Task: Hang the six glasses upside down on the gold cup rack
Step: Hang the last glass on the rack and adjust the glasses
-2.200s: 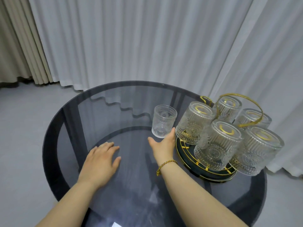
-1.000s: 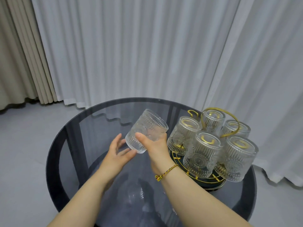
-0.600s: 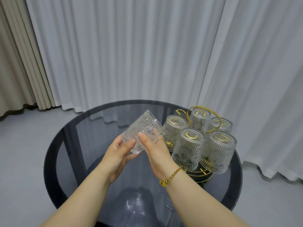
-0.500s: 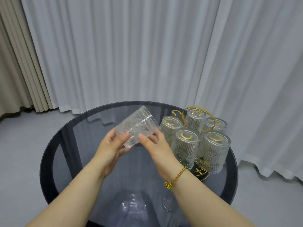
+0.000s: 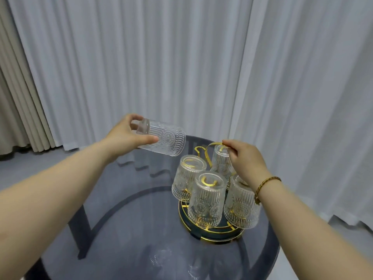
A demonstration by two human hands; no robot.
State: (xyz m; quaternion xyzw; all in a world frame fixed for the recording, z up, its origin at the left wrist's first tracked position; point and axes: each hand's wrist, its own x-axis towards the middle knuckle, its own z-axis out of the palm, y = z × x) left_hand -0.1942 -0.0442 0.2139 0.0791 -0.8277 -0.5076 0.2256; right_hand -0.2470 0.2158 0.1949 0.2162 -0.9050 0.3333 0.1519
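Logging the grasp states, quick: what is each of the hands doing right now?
Left hand: closed on the ribbed glass, held on its side above the table.
Right hand: fingers pinching the gold cup rack's handle.

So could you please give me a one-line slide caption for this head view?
Left hand holds the last glass sideways while the right hand grips the gold cup rack handle.

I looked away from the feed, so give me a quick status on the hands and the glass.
Left hand holds the last glass sideways, above the table. Right hand grips the gold rack handle. Free hook at rear left, unobstructed.
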